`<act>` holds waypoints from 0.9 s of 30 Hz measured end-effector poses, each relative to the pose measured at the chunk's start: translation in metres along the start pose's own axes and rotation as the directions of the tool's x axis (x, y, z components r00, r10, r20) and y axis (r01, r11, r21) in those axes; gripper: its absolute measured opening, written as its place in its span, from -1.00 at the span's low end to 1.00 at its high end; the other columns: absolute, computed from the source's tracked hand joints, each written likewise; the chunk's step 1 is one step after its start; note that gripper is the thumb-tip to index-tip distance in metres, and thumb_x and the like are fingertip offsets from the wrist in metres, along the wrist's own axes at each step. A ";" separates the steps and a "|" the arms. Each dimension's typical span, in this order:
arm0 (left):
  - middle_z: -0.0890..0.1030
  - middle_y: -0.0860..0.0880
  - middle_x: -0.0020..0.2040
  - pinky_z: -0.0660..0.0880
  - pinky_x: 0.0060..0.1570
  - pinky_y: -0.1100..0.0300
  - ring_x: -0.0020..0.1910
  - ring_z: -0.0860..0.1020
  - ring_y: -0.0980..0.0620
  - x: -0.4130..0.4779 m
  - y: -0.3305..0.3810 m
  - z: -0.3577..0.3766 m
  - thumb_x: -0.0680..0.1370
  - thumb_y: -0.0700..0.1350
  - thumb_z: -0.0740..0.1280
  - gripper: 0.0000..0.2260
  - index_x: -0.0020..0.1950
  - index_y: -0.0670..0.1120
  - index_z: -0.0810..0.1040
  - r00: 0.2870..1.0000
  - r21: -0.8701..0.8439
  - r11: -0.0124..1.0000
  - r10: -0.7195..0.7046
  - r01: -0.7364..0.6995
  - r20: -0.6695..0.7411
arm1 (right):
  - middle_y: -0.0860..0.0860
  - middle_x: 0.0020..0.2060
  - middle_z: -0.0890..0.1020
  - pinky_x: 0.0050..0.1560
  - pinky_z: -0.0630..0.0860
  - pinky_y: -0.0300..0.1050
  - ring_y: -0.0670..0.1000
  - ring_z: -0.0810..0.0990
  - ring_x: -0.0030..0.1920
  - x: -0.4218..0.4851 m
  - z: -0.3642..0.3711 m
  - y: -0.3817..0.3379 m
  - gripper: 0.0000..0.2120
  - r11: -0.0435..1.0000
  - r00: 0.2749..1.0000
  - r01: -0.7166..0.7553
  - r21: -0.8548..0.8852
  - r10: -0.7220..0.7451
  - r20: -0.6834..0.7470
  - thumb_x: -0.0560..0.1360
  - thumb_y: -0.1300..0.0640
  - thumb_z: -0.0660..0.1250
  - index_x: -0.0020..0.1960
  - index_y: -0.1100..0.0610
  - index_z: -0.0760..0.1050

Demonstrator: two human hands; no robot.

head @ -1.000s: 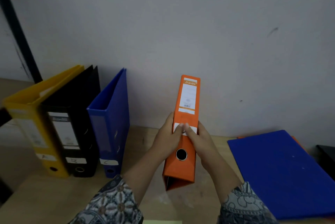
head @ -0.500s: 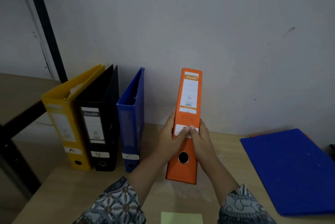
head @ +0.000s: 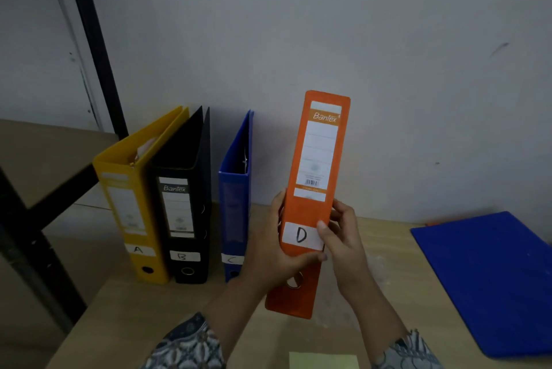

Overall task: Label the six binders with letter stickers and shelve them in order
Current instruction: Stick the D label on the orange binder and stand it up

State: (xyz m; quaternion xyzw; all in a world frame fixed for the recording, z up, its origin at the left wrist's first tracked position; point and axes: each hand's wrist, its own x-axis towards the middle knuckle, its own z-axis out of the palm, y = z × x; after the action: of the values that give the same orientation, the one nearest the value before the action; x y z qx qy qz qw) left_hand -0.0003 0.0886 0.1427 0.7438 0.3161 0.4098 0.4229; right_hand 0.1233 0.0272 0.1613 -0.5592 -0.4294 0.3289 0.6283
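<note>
An orange binder [head: 316, 159] stands upright on the wooden table, spine toward me, with a white sticker marked D [head: 301, 235] on its lower spine. My left hand [head: 277, 252] grips the binder's left side, thumb across the spine below the sticker. My right hand [head: 343, 240] holds the right side, its fingertips on the sticker's right edge. To the left, against the wall, stand a yellow binder [head: 131, 198] marked A, a black binder [head: 185, 198] marked B and a blue binder [head: 236, 198] marked C.
A blue binder [head: 490, 279] lies flat on the table at the right, with an orange edge showing behind it. A pale yellow sheet [head: 324, 360] sits at the near table edge. A black shelf frame [head: 89, 40] rises at the left.
My thumbs have parted from the sticker, so the letter D now shows. The left thumb now lies below the label. The view has shifted and the binder stands more upright.
</note>
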 end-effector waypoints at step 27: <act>0.46 0.18 0.31 0.52 0.11 0.27 0.19 0.51 0.19 -0.030 -0.095 -0.004 0.49 -0.14 0.34 -0.29 0.49 0.20 0.02 0.957 0.255 0.928 -0.287 0.271 0.027 | -0.04 0.27 0.40 0.19 0.50 -0.16 -0.07 0.45 0.25 0.019 0.036 0.093 -0.25 0.837 0.993 -0.067 -0.543 0.107 0.044 0.43 0.29 0.35 0.50 -0.03 0.09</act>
State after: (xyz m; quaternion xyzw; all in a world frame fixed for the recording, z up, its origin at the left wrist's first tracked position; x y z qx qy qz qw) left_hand -0.0295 0.1073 0.0486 0.7511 0.4537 0.2786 0.3904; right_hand 0.1045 0.0741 0.0735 -0.7201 -0.5013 0.2428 0.4137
